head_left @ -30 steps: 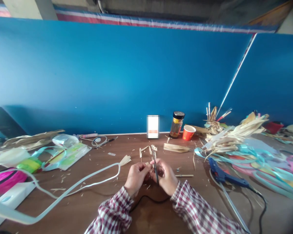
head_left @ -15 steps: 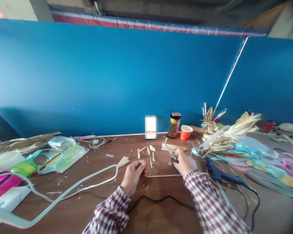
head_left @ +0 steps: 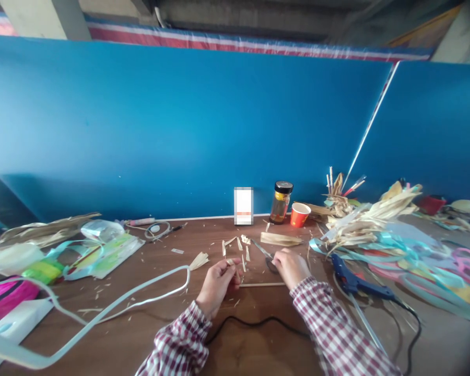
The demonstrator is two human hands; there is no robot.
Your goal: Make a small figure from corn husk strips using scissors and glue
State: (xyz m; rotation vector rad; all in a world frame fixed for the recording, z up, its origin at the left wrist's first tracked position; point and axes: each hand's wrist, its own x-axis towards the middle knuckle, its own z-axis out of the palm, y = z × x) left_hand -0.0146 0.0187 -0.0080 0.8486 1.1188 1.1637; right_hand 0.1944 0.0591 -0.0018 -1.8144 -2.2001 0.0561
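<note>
My left hand [head_left: 218, 282] is closed in a pinch over the middle of the table, with a small pale strip of dried husk [head_left: 237, 267] at its fingertips, mostly covered by the fingers. Opposite it, my right hand [head_left: 292, 267] grips a pair of scissors [head_left: 263, 251], their blades pointing forward and to the left. Several cut husk pieces [head_left: 247, 254] lie just beyond the hands. A thin pale stick [head_left: 260, 285] stretches across the tabletop between them. Farther off rests a wider flat husk piece [head_left: 281, 239], and a fan-shaped one [head_left: 199, 260] is left of my left hand.
A lidded jar [head_left: 281, 202] and a red paper cup [head_left: 300, 214] stand near the blue partition [head_left: 203, 125]. On the right are a blue glue gun [head_left: 356, 284], ribbons and husks [head_left: 376, 211]. A white looped frame [head_left: 129, 292] spans the left; a black cable [head_left: 258, 317] runs in front.
The scissors and my right hand have swung left and lower, so the blades now point more toward the cut pieces. My left hand stays pinched in nearly the same place.
</note>
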